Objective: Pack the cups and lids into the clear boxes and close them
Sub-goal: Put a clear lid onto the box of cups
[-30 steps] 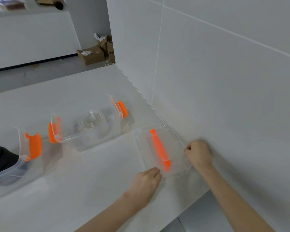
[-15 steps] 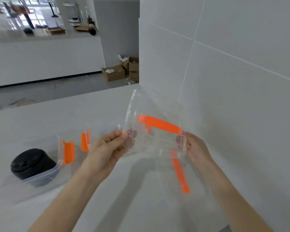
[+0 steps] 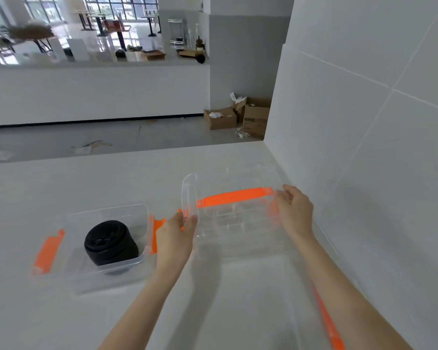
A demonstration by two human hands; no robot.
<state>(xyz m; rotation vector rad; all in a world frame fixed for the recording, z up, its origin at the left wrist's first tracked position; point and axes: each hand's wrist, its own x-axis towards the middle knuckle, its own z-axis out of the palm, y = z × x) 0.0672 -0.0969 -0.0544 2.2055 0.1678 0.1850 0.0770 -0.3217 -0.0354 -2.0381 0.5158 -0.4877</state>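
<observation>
Nearest the camera, an orange strip runs along the bench edge right of the right forearm, blurred, probably the handle of another lid, cannot tell for sure. Next out, both hands hold the clear lid off the white bench, held roughly level and tilted a little. The left hand is pinched on the lid's left short edge, thumb on top and fingers underneath. The right hand is clamped on the lid's right short edge, fingers curled around the rim. The lid's orange handle runs across its far side between the hands. Left of the lid, just beside the left hand, sits an open clear box with orange latches folded out at its ends and a black cup lid inside. A second box seems to lie under the held lid, too transparent to be sure. Handling judgement: the lid is light, thin, springy plastic, smooth and likely slippery, and it will flex if squeezed mid-span. So gripping the short rims as now suits, then pressing down at the corners and latches. Risk: a skewed rim, so the latches miss. Beyond the lid, the tiled wall meets the bench, and cardboard boxes sit on the floor farther back.
</observation>
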